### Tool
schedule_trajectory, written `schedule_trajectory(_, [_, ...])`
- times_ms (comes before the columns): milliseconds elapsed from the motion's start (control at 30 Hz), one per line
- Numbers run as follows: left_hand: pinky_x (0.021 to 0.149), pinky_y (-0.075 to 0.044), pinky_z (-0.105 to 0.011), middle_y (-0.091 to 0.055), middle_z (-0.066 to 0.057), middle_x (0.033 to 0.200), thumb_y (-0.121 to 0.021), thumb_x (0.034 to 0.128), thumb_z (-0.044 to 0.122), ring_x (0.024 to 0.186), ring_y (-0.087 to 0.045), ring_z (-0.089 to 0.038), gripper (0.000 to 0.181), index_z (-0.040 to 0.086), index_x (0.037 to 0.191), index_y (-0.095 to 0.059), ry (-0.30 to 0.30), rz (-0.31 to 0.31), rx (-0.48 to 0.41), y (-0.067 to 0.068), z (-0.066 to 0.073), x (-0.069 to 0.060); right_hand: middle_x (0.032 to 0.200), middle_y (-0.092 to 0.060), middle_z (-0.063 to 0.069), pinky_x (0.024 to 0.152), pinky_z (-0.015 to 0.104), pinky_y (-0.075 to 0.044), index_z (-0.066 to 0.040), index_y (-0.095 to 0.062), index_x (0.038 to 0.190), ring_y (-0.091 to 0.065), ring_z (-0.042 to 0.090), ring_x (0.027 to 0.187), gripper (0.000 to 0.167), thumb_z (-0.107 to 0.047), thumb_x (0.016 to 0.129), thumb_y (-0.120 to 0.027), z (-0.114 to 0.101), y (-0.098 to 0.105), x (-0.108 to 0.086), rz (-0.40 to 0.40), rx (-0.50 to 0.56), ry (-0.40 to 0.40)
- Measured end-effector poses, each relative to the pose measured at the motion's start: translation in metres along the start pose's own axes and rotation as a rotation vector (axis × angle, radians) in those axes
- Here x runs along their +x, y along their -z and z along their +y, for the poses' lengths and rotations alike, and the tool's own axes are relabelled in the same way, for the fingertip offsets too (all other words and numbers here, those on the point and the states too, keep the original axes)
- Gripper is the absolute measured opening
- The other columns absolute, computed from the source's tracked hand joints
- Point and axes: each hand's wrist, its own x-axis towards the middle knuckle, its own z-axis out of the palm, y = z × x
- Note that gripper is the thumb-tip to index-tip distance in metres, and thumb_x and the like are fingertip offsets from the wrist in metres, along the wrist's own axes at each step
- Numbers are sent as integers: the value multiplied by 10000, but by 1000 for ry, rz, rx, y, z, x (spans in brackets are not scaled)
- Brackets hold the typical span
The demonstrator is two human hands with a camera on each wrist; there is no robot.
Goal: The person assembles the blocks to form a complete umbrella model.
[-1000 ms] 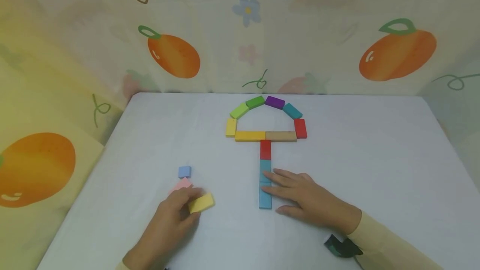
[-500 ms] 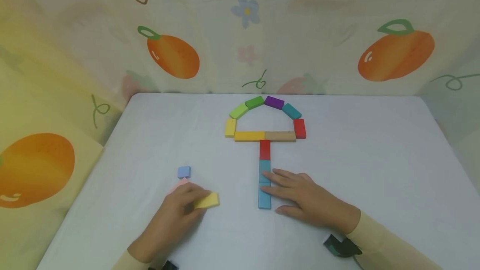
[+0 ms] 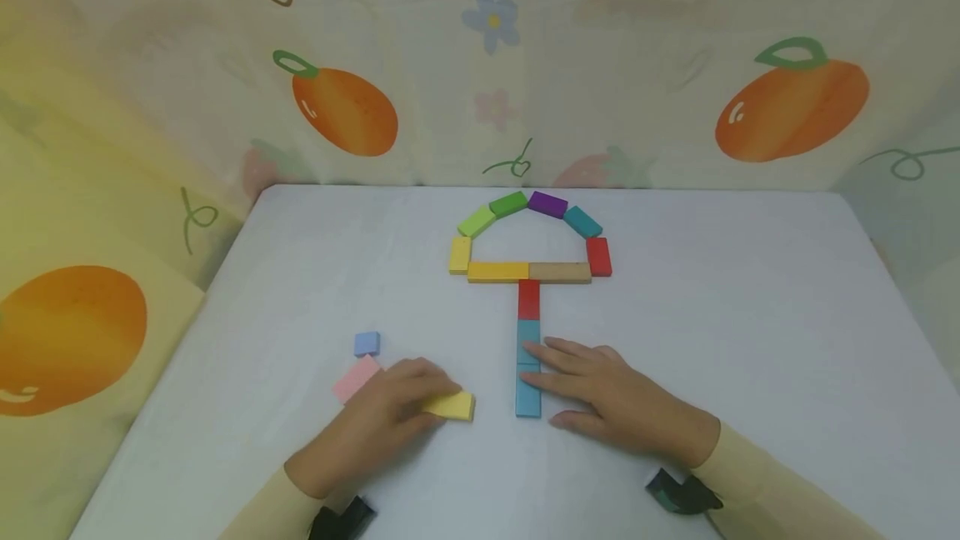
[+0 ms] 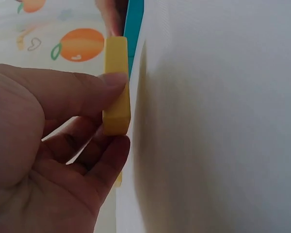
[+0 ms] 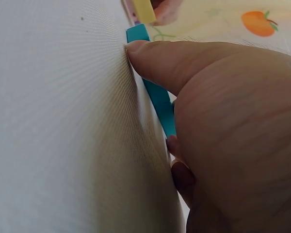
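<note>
My left hand (image 3: 386, 415) pinches a yellow building block (image 3: 456, 407) between thumb and fingers. In the left wrist view that yellow block (image 4: 116, 109) appears end-on, just above or touching the cloth; I cannot tell which. To its right, a column of one red block (image 3: 528, 298) and two teal blocks (image 3: 528, 401) stands out on the white table. My right hand (image 3: 618, 398) rests beside this column, fingers stretched out with the tips on the teal blocks. The right wrist view shows its thumb near the end of a teal block (image 5: 157, 99).
Above the column, a yellow bar (image 3: 498, 272) and a tan bar (image 3: 559, 273) lie end to end under an arch of coloured blocks, including a purple block (image 3: 548, 205). A pink block (image 3: 356, 378) and a small blue block (image 3: 367, 344) lie left on the table (image 3: 712, 290).
My left hand has carried the yellow block rightward, towards the teal blocks, uncovering more of the pink block. My right hand has stayed in place.
</note>
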Motion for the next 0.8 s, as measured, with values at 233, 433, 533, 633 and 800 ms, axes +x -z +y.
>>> schedule_trajectory(233, [975, -561, -342, -665, 151, 1225, -814, 987, 49, 1130, -623, -111, 307, 207, 1250, -806, -110, -96, -117, -5, 1, 17, 1769, -243, -156, 1132, 605, -424, -422, -424, 1680, -218, 223, 1630, 687, -499, 1059, -708, -1, 2, 0, 3, 7, -1])
schedule_trajectory(433, [956, -563, -335, -678, 143, 1201, -845, 975, 93, 1092, -619, -105, 291, 196, 1244, -804, -91, -100, -111, -12, 2, 22, 1766, -251, -155, 1130, 603, -425, -409, -439, 1676, -227, 221, 1627, 679, -497, 1059, -710, -1, 1, -1, 18, 7, 12])
schedule_trajectory(533, [960, -556, -351, -677, 133, 1187, -863, 962, 103, 1074, -613, -106, 279, 187, 1222, -807, -73, -89, -98, -16, 5, 23, 1765, -252, -158, 1128, 601, -427, -414, -440, 1674, -229, 217, 1626, 680, -499, 1057, -713, 0, 1, -1, 19, 5, 11])
schedule_trajectory(633, [965, -547, -351, -681, 119, 1185, -865, 961, 104, 1075, -610, -110, 277, 181, 1220, -802, -82, -84, -99, -19, 8, 23, 1762, -258, -160, 1128, 605, -428, -422, -437, 1674, -235, 216, 1624, 683, -495, 1055, -716, 0, 0, 0, 16, 8, 8])
schedule_trajectory(800, [959, -542, -326, -679, 129, 1188, -868, 967, 138, 1081, -603, -98, 282, 188, 1237, -803, -82, -105, -107, -23, 12, 23, 1763, -262, -156, 1130, 604, -424, -420, -440, 1673, -236, 220, 1624, 685, -479, 1053, -726, -1, 1, 0, 14, 18, 6])
